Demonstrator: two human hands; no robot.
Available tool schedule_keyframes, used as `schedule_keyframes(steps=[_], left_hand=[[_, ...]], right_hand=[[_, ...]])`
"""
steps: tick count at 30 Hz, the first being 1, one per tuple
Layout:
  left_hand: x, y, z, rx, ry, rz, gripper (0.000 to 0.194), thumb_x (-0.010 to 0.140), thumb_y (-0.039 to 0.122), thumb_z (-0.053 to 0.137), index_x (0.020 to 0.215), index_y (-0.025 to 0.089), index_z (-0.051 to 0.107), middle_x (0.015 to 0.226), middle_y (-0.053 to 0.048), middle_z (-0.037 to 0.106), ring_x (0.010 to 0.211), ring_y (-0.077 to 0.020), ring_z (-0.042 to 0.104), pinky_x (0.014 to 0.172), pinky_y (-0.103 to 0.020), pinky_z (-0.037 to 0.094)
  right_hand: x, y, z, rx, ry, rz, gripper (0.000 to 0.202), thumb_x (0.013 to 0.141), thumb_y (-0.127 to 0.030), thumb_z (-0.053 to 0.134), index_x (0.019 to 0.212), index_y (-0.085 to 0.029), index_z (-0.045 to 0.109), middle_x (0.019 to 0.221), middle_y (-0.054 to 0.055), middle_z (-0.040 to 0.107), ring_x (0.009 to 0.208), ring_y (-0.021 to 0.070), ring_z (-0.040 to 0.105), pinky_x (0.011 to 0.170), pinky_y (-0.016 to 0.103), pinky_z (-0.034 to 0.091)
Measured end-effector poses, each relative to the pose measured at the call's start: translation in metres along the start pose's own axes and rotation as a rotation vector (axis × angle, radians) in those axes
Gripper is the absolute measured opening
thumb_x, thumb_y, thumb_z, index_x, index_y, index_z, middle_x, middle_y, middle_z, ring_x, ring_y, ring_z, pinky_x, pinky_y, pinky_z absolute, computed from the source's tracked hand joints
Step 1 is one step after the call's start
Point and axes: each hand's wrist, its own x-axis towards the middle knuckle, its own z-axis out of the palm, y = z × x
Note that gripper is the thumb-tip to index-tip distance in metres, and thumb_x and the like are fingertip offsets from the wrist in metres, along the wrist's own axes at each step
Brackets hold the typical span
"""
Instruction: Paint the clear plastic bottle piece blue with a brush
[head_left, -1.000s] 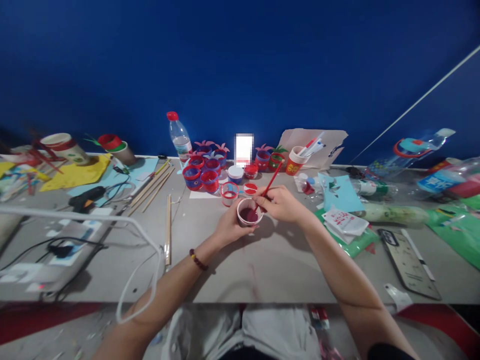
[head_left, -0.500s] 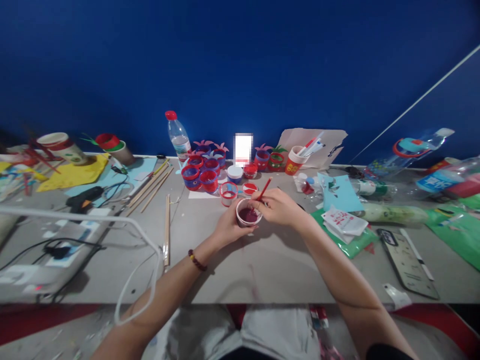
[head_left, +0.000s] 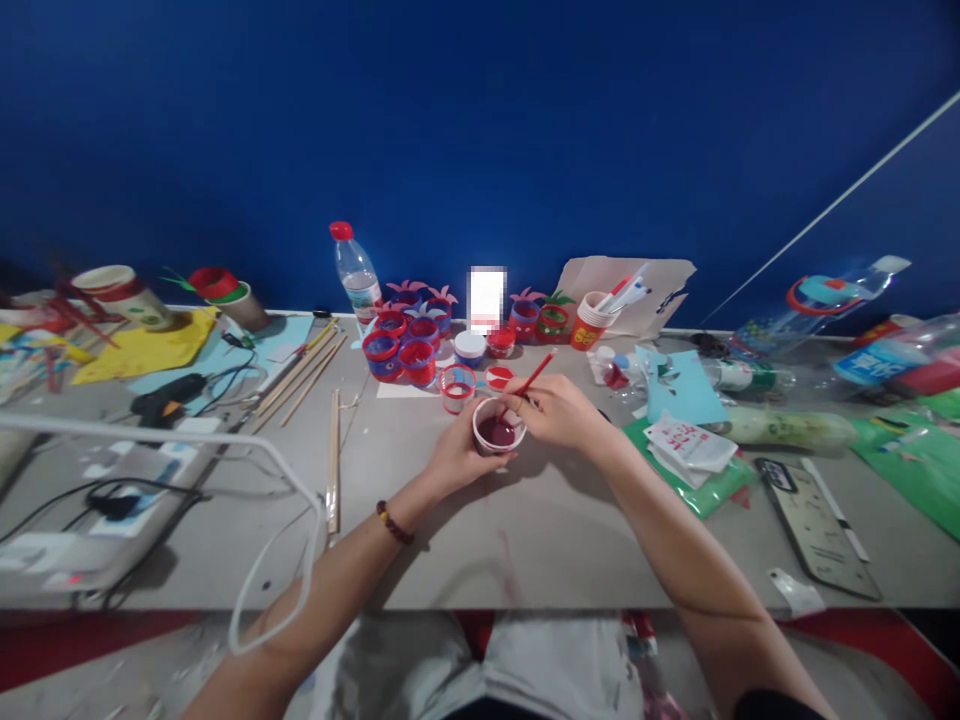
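Gripping the white paper cup (head_left: pixel 485 410) in the left hand (head_left: pixel 456 445), curled round the wall from its left side, and holding it mouth-up near the front middle of the tabletop (head_left: pixel 585 545); resting on that surface or raised just off it, cannot tell. Pinching a thin red stick (head_left: pixel 541 368) in the right hand (head_left: pixel 556 412), closed on it right beside the cup's rim. Hardly moved at all since a second ago, as regards the cup and the left hand. Changed mainly at the stick: showing long and steep above the right hand a second ago, shorter half a second ago, and now leaning over further, upper end toward the right. Judging by that tilting over a steady cup, probably being worked around in the dark red liquid (head_left: pixel 498 433) inside, much like stirring, and so still in the middle of that motion. Too small and shaded to tell exactly where the stick ends below. Standing just beyond the cup, untouched by either hand: a clear red-rimmed tub (head_left: pixel 457 392), a flat red disc (head_left: pixel 500 377) and a white-lidded jar (head_left: pixel 470 347), with painted cups (head_left: pixel 417 363) grouped farther left.
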Motion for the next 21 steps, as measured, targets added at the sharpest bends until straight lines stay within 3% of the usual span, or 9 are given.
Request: schedule_keyframes(steps=[5, 10, 15, 21], left_hand=[[-0.0001, 0.0013, -0.0006, -0.004, -0.003, 0.001, 0.073, 0.067, 0.03, 0.086, 0.131, 0.024, 0.051, 0.125, -0.008, 0.066, 0.112, -0.0282, 0.065, 0.096, -0.042, 0.053], [0.0005, 0.0029, -0.0021, 0.019, 0.002, 0.007, 0.071, 0.067, 0.032, 0.085, 0.129, 0.023, 0.052, 0.122, -0.007, 0.066, 0.109, -0.0276, 0.065, 0.093, -0.041, 0.053], [0.0009, 0.0048, -0.002, 0.021, 0.0, 0.007, 0.071, 0.067, 0.033, 0.086, 0.129, 0.022, 0.053, 0.124, -0.008, 0.066, 0.112, -0.0284, 0.064, 0.095, -0.041, 0.053], [0.0006, 0.0043, -0.0019, -0.01, -0.015, -0.003, 0.072, 0.067, 0.031, 0.086, 0.13, 0.022, 0.052, 0.123, -0.009, 0.066, 0.112, -0.0281, 0.065, 0.095, -0.041, 0.052]], right_hand=[[-0.0012, 0.0047, -0.0021, 0.006, 0.053, -0.042, 0.028, 0.097, -0.024, 0.05, 0.086, -0.019, 0.075, 0.088, 0.008, 0.078, 0.079, 0.0205, 0.07, 0.075, 0.031, 0.05], [-0.0005, 0.0007, -0.0029, 0.04, -0.044, -0.032, 0.029, 0.096, -0.022, 0.052, 0.077, -0.019, 0.074, 0.088, 0.008, 0.077, 0.082, 0.0204, 0.07, 0.078, 0.03, 0.049], [-0.0008, -0.0036, -0.0052, 0.081, -0.04, 0.025, 0.036, 0.098, -0.029, 0.051, 0.072, -0.017, 0.072, 0.068, 0.005, 0.072, 0.063, 0.0156, 0.063, 0.07, 0.029, 0.047], [0.0017, 0.0027, 0.001, -0.057, -0.012, -0.002, 0.029, 0.097, -0.022, 0.051, 0.08, -0.018, 0.075, 0.089, 0.009, 0.078, 0.086, 0.0226, 0.07, 0.083, 0.034, 0.049]])
